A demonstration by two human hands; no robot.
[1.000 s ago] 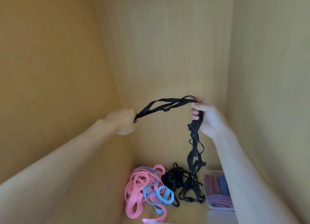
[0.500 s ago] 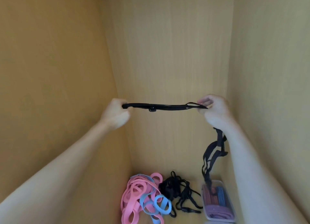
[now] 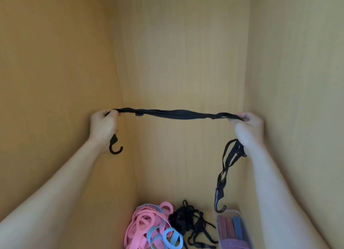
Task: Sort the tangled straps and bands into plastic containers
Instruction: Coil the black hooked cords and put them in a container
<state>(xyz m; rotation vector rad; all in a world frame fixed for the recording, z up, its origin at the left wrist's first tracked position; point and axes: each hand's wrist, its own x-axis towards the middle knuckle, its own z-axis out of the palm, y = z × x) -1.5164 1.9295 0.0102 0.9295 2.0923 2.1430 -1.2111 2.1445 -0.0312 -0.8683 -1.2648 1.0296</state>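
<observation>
A: Which step is in hand?

B: A long black elastic strap is being stretched out straight, held up in mid-air inside a light wooden cupboard, well above the heaps below. Its left end is gripped in the curled fingers of the left hand, and a black plastic hook hangs just under that fist. Further right the strap is clenched in the right hand. The rest dangles in loose loops down to a second black hook, which appears just above the far end of a container.

A: What is called for next?

B: By judgement, the strap is clear of the tangle and is to be gathered or folded, then lowered into a container. The dangling loops should be collected first, lest a hook be caught on a rim.

A: And the containers?

B: Only one is seen, a clear rectangular plastic container at the near right. Red, blue and purple bands are laid in it in rows. Left of it lies an unsorted heap of tangled black straps, touching a pile of pink and blue flat rubber loops further left. Which container is meant for black straps cannot be told.
</observation>
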